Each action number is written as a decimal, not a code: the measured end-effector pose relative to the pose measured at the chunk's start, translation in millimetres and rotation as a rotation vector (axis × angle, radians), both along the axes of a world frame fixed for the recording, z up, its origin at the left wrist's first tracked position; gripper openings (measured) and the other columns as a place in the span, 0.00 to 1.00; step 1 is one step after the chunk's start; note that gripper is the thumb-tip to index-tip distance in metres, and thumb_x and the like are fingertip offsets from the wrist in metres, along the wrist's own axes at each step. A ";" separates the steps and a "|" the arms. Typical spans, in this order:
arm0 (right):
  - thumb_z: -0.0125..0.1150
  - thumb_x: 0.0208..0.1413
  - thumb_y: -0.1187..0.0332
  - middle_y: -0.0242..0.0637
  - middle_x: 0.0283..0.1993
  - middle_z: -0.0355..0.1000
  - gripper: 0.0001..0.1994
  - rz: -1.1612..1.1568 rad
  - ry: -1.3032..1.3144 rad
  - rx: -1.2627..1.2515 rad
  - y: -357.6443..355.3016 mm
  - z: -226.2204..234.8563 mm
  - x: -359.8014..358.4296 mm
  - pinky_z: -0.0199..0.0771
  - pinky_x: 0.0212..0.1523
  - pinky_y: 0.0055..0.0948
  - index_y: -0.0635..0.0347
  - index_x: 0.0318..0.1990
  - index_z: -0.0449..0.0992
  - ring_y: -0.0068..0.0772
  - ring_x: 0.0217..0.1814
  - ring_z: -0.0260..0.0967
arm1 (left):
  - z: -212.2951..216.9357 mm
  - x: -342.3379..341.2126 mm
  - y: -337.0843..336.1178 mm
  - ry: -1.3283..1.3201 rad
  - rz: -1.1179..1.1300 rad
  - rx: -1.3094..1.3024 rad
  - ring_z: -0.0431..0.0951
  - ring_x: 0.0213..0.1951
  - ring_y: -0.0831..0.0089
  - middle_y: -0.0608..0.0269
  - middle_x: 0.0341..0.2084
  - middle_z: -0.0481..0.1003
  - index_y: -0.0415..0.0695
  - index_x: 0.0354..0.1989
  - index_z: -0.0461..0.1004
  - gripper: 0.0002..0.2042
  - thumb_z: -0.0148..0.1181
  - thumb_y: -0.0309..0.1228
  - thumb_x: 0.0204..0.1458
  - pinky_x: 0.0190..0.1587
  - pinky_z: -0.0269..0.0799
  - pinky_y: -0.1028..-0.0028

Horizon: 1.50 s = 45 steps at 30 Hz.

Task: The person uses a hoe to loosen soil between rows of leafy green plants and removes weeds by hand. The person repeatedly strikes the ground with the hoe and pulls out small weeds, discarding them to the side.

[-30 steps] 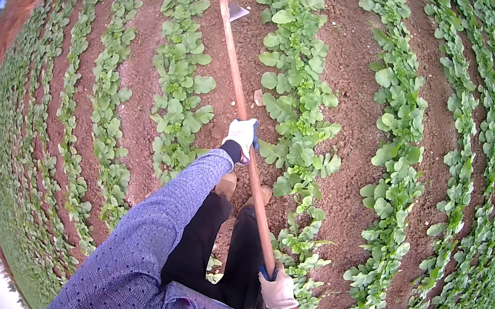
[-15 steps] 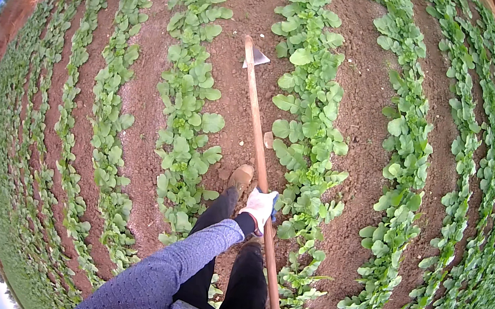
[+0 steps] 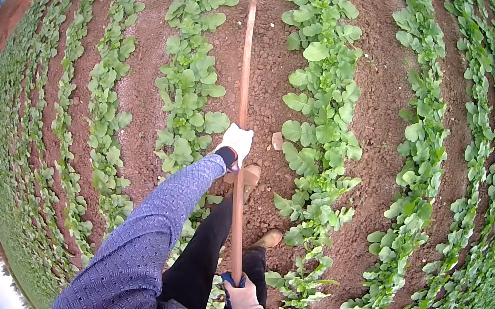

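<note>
Head view, looking straight down: a person stands on a strip of bare brown soil (image 3: 274, 61) between two leafy green crop rows, one to the left (image 3: 188, 89) and one to the right (image 3: 323, 111). A long wooden handle (image 3: 245, 75), seemingly a hoe's, runs up the strip, its far end over the soil ahead; no blade can be made out there. Both hands, in pale work gloves, are closed around it, well apart: the left hand (image 3: 236, 142) partway along the shaft, the right hand (image 3: 244, 300) near the close end, by the right leg. The left boot (image 3: 250, 175) is forward, with the handle passing over it; the right boot (image 3: 269, 239) is set farther back, right of the handle.

The step appears to be loosening soil between the rows. To do it well, the leading left hand should steer the far end along the middle of the strip, clear of the leaves overhanging both edges, while the right hand steadies the butt and sets the angle. Short, shallow pulls would probably spare roots best. Each stroke should end well ahead of the left boot, and the flat pale fragment (image 3: 277, 141) right of the shaft is best avoided, as it could jar the tool.
</note>
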State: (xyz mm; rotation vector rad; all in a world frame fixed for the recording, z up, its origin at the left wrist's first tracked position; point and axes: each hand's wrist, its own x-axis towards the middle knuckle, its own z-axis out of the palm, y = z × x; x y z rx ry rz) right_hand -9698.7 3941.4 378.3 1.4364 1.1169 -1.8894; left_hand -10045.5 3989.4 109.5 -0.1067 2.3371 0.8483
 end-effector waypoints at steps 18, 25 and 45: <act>0.65 0.49 0.61 0.47 0.30 0.73 0.22 0.519 -0.176 0.464 44.6 175.6 268.8 0.70 0.29 0.39 0.61 0.50 0.73 0.42 0.29 0.72 | 199.8 300.0 -9.7 -0.760 0.656 0.445 0.69 0.17 0.71 0.66 0.16 0.65 0.44 0.35 0.64 0.11 0.60 0.34 0.54 0.16 0.66 0.66; 0.65 0.49 0.61 0.50 0.24 0.74 0.17 0.459 -0.051 0.496 75.8 69.3 107.7 0.74 0.31 0.42 0.65 0.39 0.72 0.49 0.28 0.76 | 128.8 105.7 53.1 -0.169 0.282 0.322 0.68 0.15 0.68 0.63 0.15 0.67 0.45 0.29 0.67 0.12 0.58 0.40 0.54 0.16 0.67 0.65; 0.68 0.48 0.64 0.43 0.26 0.76 0.19 0.530 -0.174 0.229 74.1 86.1 233.3 0.73 0.30 0.32 0.67 0.44 0.74 0.27 0.28 0.74 | 150.3 256.9 -4.7 -0.374 0.594 0.337 0.69 0.16 0.69 0.61 0.17 0.68 0.42 0.39 0.65 0.12 0.59 0.35 0.55 0.19 0.68 0.67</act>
